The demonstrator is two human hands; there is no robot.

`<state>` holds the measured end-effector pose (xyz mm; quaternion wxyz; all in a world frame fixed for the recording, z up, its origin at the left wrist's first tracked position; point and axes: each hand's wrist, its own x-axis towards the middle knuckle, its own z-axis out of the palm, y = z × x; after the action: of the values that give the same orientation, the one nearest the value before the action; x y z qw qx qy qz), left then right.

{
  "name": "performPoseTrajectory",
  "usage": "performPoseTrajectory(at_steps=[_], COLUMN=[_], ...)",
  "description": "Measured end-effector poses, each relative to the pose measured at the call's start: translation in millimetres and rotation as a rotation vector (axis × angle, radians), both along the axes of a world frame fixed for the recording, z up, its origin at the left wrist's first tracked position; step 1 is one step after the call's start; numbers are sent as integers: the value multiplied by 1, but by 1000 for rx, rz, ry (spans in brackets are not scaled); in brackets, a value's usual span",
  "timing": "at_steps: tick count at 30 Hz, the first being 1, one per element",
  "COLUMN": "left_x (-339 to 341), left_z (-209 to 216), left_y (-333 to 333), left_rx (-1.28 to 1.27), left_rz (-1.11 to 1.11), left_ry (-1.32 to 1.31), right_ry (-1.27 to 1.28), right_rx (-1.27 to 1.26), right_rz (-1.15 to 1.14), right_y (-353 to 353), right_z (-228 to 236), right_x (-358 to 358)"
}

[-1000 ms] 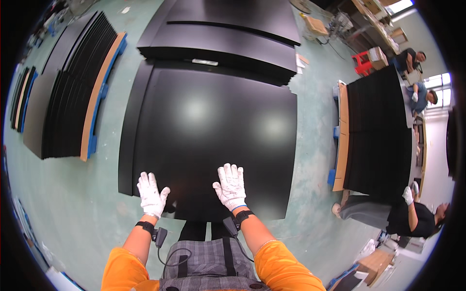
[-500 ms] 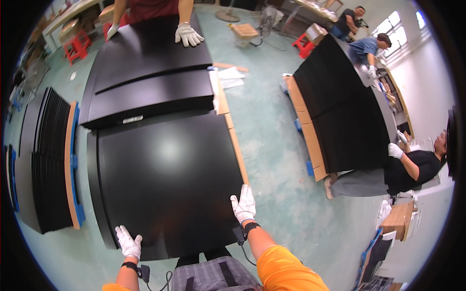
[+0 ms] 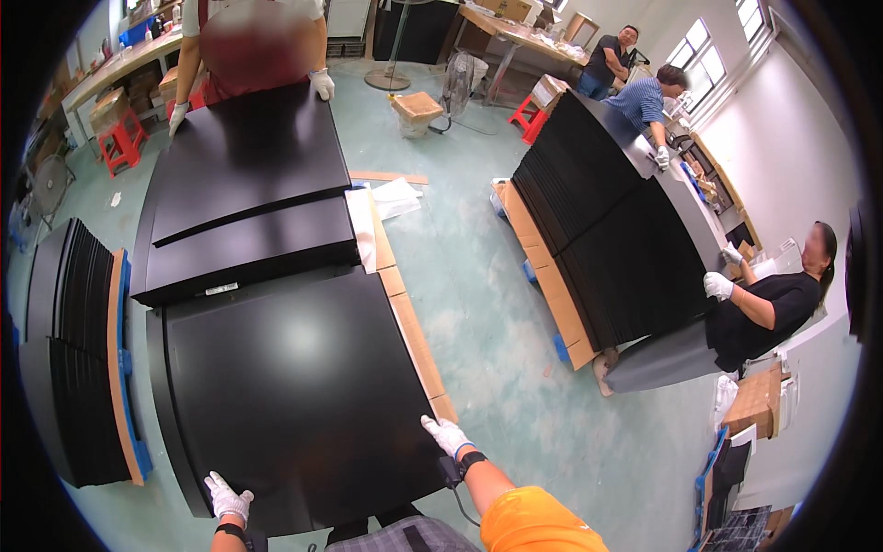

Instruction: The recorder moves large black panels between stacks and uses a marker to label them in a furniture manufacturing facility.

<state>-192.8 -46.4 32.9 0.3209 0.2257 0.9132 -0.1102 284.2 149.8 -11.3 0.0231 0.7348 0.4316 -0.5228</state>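
A large black flat panel point(image 3: 294, 396) lies in front of me on a stack, its surface glossy under the ceiling light. My left hand point(image 3: 228, 497), in a white knit glove, rests at its near left corner, fingers spread. At the near right edge lies my right hand point(image 3: 445, 435), gloved too, with its fingers stretched out over the rim. Beyond this panel stands a second pile of black panels point(image 3: 248, 175), its top one set back from the one below. A co-worker's gloved hands point(image 3: 322, 85) touch the far end of that pile.
Brown cardboard point(image 3: 418, 345) sticks out along the stack's right side. More black panels stand upright on a pallet at the left point(image 3: 74, 359) and in a long row at the right point(image 3: 625, 230). Two people handle that row; another is behind. A red stool point(image 3: 120, 147) stands far left.
My view has tilted up, so the panels sit lower in the picture. My right hand has turned inward over the edge. The co-worker opposite has drawn back to the pile's far end.
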Motion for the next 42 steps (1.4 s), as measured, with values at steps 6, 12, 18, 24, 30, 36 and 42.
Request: performPoseTrajectory(at_steps=[6,12,18,24,30,36,42], left_x=[-3,-4,-1,-5,-2,-2,-2], left_z=[-3,-3,2,-3,0,-4,-4], left_y=[7,8,12,7,12,9,7], left_rx=[-69,-111,-109,-123,-125,-108,-106], left_rz=[3,-11,-18,-22,9,13,25], left_ry=[16,24,4,37,2,21,21], right_ry=[-4,59,134,165,222,247,174], right_rx=[-41,-71,-58,-75,-87,-77,-31], right_rz=[0,-18,-54,-78,-31,-30,-75], right_y=[-5,5,9,10,12,13,9], right_z=[7,12,9,14,12,10,12], right_x=[2,2,2,-5,4,4,-4])
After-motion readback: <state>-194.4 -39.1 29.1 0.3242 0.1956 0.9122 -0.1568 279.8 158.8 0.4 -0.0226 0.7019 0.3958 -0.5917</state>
